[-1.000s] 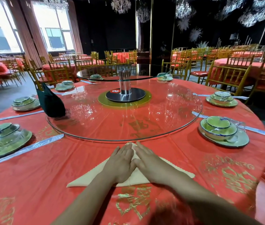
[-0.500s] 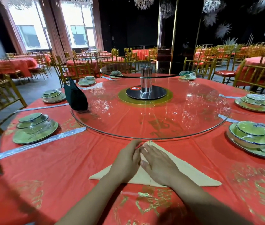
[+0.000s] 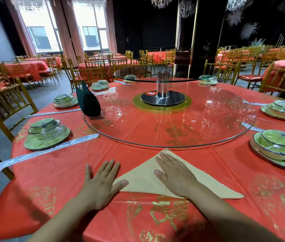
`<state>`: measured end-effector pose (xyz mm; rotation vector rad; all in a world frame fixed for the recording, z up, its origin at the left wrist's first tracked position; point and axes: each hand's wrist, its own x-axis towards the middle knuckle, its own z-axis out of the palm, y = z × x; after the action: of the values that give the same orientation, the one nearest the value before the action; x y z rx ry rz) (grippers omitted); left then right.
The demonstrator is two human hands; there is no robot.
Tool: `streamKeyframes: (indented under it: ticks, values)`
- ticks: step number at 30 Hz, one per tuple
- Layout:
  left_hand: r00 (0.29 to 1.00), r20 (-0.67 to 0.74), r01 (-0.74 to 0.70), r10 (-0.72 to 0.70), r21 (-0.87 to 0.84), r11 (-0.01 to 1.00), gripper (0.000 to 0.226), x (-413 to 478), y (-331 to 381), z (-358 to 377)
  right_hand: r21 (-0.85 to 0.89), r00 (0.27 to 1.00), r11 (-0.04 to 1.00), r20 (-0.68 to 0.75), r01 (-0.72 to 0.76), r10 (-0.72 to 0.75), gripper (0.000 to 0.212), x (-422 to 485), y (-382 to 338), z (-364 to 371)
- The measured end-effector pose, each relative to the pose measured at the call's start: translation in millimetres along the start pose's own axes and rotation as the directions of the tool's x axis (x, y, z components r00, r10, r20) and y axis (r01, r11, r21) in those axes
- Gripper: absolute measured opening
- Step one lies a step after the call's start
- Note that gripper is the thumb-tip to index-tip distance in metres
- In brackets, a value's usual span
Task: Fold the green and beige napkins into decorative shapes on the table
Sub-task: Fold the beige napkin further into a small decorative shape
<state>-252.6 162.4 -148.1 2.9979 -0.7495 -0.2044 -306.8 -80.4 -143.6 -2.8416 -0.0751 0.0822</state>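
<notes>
Beige napkin (image 3: pixel 141 179) lies as a flat triangle on the red tablecloth (image 3: pixel 59 172) at the near edge of the table, its tip pointing at the glass turntable (image 3: pixel 173 126). From the head view, the right hand (image 3: pixel 175 177) presses flat on it, fingers straight and close together. The left hand (image 3: pixel 101 182) rests flat at the left corner, fingers spread on the cloth, thumb on the napkin. A dark green napkin (image 3: pixel 88 102) stands folded on the turntable's left side.

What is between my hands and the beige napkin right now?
Nothing visible. The right hand lies flat on the beige napkin, and the left hand rests flat at its left corner, thumb on its edge.
</notes>
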Motion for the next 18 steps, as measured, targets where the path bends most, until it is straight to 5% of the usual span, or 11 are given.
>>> streamKeyframes:
  ticks: [2, 4, 7, 9, 11, 14, 16, 18]
  values:
    - [1.000, -0.005, 0.029, -0.029, -0.018, 0.999, 0.139, -4, -6, -6, -0.005, 1.000, 1.000, 0.001, 0.002, -0.002, 0.118, -1, -1, -1]
    - [0.985, -0.163, -0.077, 0.060, -0.098, 0.992, 0.133, -2, 7, -12, 0.015, 1.000, 1.000, 0.020, -0.008, 0.007, 0.104, -2, -4, -3]
    - [0.794, -0.519, -0.474, 0.315, -0.205, 0.856, 0.062, 4, 60, -16, 0.114, 0.999, 0.993, 0.031, -0.027, 0.023, 0.057, 2, 0, -4]
    - [0.820, -0.407, -0.534, 0.401, -0.293, 0.793, 0.039, 7, 99, -18, 0.390, 1.000, 0.921, 0.006, -0.024, 0.023, 0.053, 5, 9, -9]
    - [0.900, -0.286, -0.419, 0.330, -0.356, 0.835, 0.041, 13, 119, -16, 0.646, 0.999, 0.763, -0.011, -0.018, 0.033, 0.050, 6, 14, -15]
    - [0.913, -0.279, -0.362, 0.297, -0.222, 0.905, 0.042, 24, 121, -14, 0.785, 0.980, 0.619, -0.122, -0.004, 0.160, 0.034, -5, 21, -29]
    - [0.908, -0.215, -0.381, 0.358, -0.071, 0.922, 0.034, 29, 124, -16, 0.641, 0.935, 0.765, -0.231, -0.063, 0.270, 0.026, -19, 35, -38]
    - [0.916, -0.141, -0.379, 0.376, 0.006, 0.925, 0.029, 32, 129, -21, 0.245, 0.943, 0.942, -0.182, -0.231, 0.278, 0.033, -43, 52, -48]
